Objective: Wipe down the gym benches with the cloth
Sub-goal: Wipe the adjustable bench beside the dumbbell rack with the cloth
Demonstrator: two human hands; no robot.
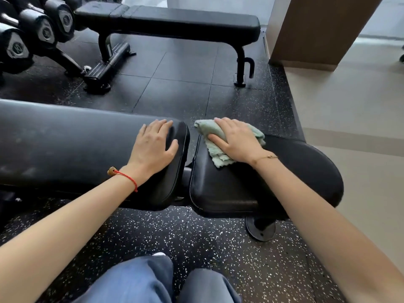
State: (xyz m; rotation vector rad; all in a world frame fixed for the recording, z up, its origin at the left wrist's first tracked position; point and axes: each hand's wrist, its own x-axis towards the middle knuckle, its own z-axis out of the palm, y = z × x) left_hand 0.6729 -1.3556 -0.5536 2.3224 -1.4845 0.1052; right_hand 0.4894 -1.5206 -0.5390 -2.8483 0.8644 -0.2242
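The pale green cloth [215, 142] lies bunched on the far left corner of the near desk's [223, 186] seat pad, right beside the gap that parts that pad from the long back pad [65, 145]. The right hand [235, 141] presses flat on top of the cloth, fingers [215, 138] loosely spread and laid over the fabric rather than pinching it; the hand covers the cloth's middle, so only its crumpled edges show toward the gap, at the far side and near the wrist. A thin gold bracelet [267, 157] circles that wrist. The left hand [153, 145] rests palm down on the rounded end of the back pad, fingers [160, 125] spread, holding nothing; a red cord bracelet [127, 178] with a small tan charm sits on its wrist. The back pad runs off the left edge, so its full length cannot be seen, and its surface shows faint dull smears. The right forearm hides part of the seat pad's near right side, and of the frame under the desk only a round black foot [261, 229] on the speckled rubber floor [153, 232] shows. The person's blue trousers [140, 281] are cut off at the bottom edge. Well apart, across the dark floor tiles, stands a second flat bench [170, 19], its left end partly behind a rack of dumbbells [41, 27] that is cropped at the left edge. A brown column [317, 29] rises at the upper right.
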